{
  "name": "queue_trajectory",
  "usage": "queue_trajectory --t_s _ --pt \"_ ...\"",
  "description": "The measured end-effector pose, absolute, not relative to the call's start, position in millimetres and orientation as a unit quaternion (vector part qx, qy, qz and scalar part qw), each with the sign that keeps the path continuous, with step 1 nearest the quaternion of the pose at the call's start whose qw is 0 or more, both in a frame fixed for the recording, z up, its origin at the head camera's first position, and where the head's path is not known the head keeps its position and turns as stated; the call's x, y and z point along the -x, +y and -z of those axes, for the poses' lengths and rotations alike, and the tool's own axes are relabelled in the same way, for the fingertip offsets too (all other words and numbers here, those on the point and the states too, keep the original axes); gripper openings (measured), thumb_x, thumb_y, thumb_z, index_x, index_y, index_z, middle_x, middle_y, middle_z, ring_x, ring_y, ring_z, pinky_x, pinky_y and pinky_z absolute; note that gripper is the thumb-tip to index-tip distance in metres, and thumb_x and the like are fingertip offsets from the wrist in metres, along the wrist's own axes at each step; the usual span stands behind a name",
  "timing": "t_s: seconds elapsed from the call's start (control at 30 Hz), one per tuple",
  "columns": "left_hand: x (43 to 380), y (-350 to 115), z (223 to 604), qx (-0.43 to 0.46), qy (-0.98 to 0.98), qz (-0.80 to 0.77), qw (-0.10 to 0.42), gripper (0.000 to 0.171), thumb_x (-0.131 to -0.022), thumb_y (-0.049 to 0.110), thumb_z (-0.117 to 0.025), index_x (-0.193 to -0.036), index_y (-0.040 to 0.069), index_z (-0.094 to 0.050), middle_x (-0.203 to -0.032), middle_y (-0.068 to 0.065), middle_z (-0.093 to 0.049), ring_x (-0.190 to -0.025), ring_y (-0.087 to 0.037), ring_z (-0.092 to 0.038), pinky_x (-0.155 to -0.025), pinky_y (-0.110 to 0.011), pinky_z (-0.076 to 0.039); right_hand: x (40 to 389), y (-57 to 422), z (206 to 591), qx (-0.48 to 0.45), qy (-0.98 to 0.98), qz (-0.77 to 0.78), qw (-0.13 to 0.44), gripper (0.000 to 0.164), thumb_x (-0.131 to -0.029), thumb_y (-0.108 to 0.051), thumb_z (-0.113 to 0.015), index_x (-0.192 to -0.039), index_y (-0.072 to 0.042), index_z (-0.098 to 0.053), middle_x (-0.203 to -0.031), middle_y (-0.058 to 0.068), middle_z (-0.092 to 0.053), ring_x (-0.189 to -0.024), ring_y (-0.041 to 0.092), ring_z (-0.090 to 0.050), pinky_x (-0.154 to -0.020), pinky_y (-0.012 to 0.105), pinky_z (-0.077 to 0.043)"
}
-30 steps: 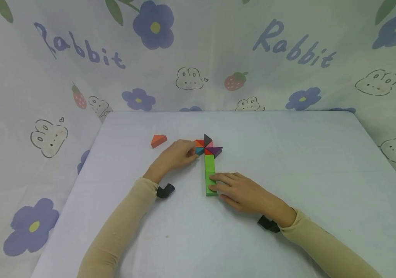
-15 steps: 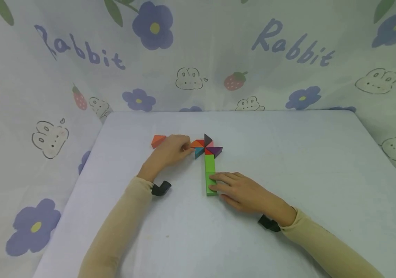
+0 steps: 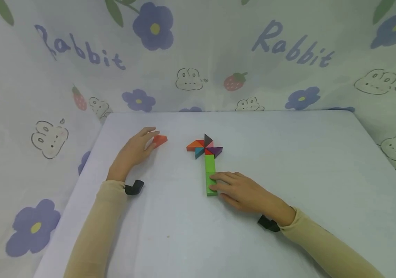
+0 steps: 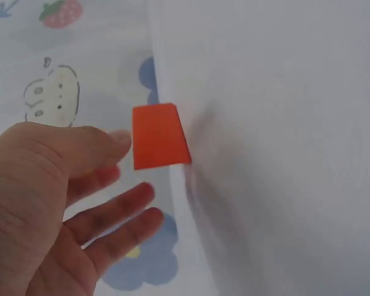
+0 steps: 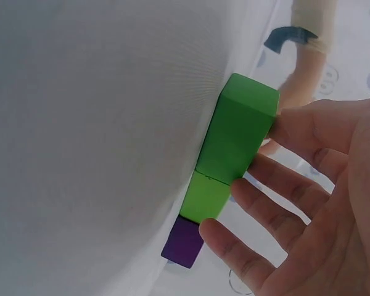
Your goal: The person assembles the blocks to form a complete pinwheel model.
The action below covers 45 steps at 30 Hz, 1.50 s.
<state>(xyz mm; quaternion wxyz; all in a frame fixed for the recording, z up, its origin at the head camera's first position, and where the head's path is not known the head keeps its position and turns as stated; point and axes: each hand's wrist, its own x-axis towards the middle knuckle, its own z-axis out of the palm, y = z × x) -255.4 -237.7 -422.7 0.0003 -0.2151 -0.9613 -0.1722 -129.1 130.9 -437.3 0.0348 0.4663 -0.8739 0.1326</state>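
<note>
My left hand (image 3: 136, 148) is at an orange-red triangular block (image 3: 161, 140) lying by itself on the left. In the left wrist view the thumb tip is right beside this block (image 4: 159, 137), while the other fingers are spread below it. My right hand (image 3: 244, 193) rests its fingertips on the nearer green block (image 3: 210, 188), fingers extended. Another green block (image 3: 210, 163) lines up behind it. Beyond, triangular blocks form a pinwheel, including an orange one (image 3: 194, 146), a blue one (image 3: 198, 152), a dark one (image 3: 207, 140) and a purple one (image 3: 216, 151).
The blocks lie on a table with a white cloth (image 3: 298, 154). A patterned curtain (image 3: 205, 50) with rabbits and flowers rises behind and at the sides. Each wrist wears a black camera mount (image 3: 134, 188).
My left hand has left the pinwheel and moved left to the separate orange-red block. The orange block on the pinwheel is now uncovered. My right hand stays on the green block.
</note>
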Motion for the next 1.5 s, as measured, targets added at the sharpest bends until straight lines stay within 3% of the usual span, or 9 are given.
queue_trajectory --t_s 0.17,0.37,0.73,1.07,1.27,1.37,1.5 --pt "257.1 -232.0 424.5 0.209 -0.956 0.198 -0.051 0.037 -0.096 0.009 -0.058 -0.132 0.0 -0.058 -0.137 -0.016 -0.052 -0.122 -0.036 -0.053 -0.105 -0.052 -0.044 129.5 131.7 437.1 -0.468 -0.871 -0.143 0.042 0.033 -0.094 -0.017 -0.063 -0.127 -0.021 -0.063 -0.139 0.002 -0.055 -0.128 0.022 -0.055 -0.098 0.041 -0.051" --pt "248.7 -221.6 421.5 0.184 -0.95 0.231 -0.1 0.038 -0.092 0.016 -0.067 -0.129 0.007 -0.062 -0.124 -0.009 -0.058 -0.109 -0.029 -0.058 -0.096 -0.048 -0.05 131.1 131.1 437.0 -0.473 -0.867 -0.152 0.048 0.033 -0.094 -0.016 -0.064 -0.126 -0.021 -0.063 -0.138 0.002 -0.056 -0.127 0.022 -0.055 -0.097 0.041 -0.051" --pt "212.0 -180.0 425.2 0.311 -0.927 0.2 -0.063 0.036 -0.086 0.02 -0.076 -0.119 0.006 -0.07 -0.108 -0.005 -0.062 -0.092 -0.019 -0.061 -0.082 -0.035 -0.056 131.1 131.5 442.0 -0.464 -0.87 -0.16 0.048 0.031 -0.093 -0.018 -0.067 -0.124 -0.023 -0.065 -0.138 0.0 -0.057 -0.126 0.02 -0.056 -0.098 0.04 -0.051" --pt "191.3 -150.0 416.9 0.369 -0.912 0.17 -0.048 0.037 -0.089 0.019 -0.072 -0.123 0.008 -0.068 -0.118 -0.005 -0.062 -0.102 -0.019 -0.063 -0.09 -0.034 -0.056 130.3 132.2 440.7 -0.455 -0.875 -0.156 0.046 0.031 -0.093 -0.019 -0.067 -0.124 -0.023 -0.065 -0.138 0.0 -0.057 -0.126 0.02 -0.056 -0.099 0.042 -0.051" --pt "185.8 -155.2 408.1 0.378 -0.906 0.18 -0.055 0.02 -0.089 0.015 -0.071 -0.109 0.01 -0.075 -0.116 -0.002 -0.067 -0.106 -0.019 -0.065 -0.095 -0.037 -0.055 130.6 131.1 441.1 -0.462 -0.873 -0.153 0.043 0.03 -0.093 -0.018 -0.067 -0.123 -0.023 -0.065 -0.137 0.0 -0.058 -0.125 0.02 -0.057 -0.098 0.04 -0.052" --pt "185.1 -151.7 411.8 0.395 -0.901 0.166 -0.061 0.019 -0.092 0.015 -0.068 -0.109 0.009 -0.075 -0.119 -0.004 -0.065 -0.11 -0.02 -0.063 -0.098 -0.037 -0.053 130.6 131.0 440.7 -0.462 -0.873 -0.15 0.045 0.03 -0.093 -0.018 -0.067 -0.122 -0.023 -0.065 -0.137 0.001 -0.058 -0.125 0.02 -0.057 -0.098 0.04 -0.052" --pt "183.6 -141.6 417.1 0.427 -0.894 0.133 -0.028 0.022 -0.093 0.017 -0.067 -0.111 0.007 -0.073 -0.123 -0.007 -0.063 -0.113 -0.022 -0.06 -0.098 -0.037 -0.052 130.8 131.6 441.0 -0.465 -0.871 -0.15 0.052 0.031 -0.092 -0.017 -0.067 -0.123 -0.022 -0.065 -0.137 0.001 -0.058 -0.125 0.021 -0.057 -0.097 0.041 -0.052"
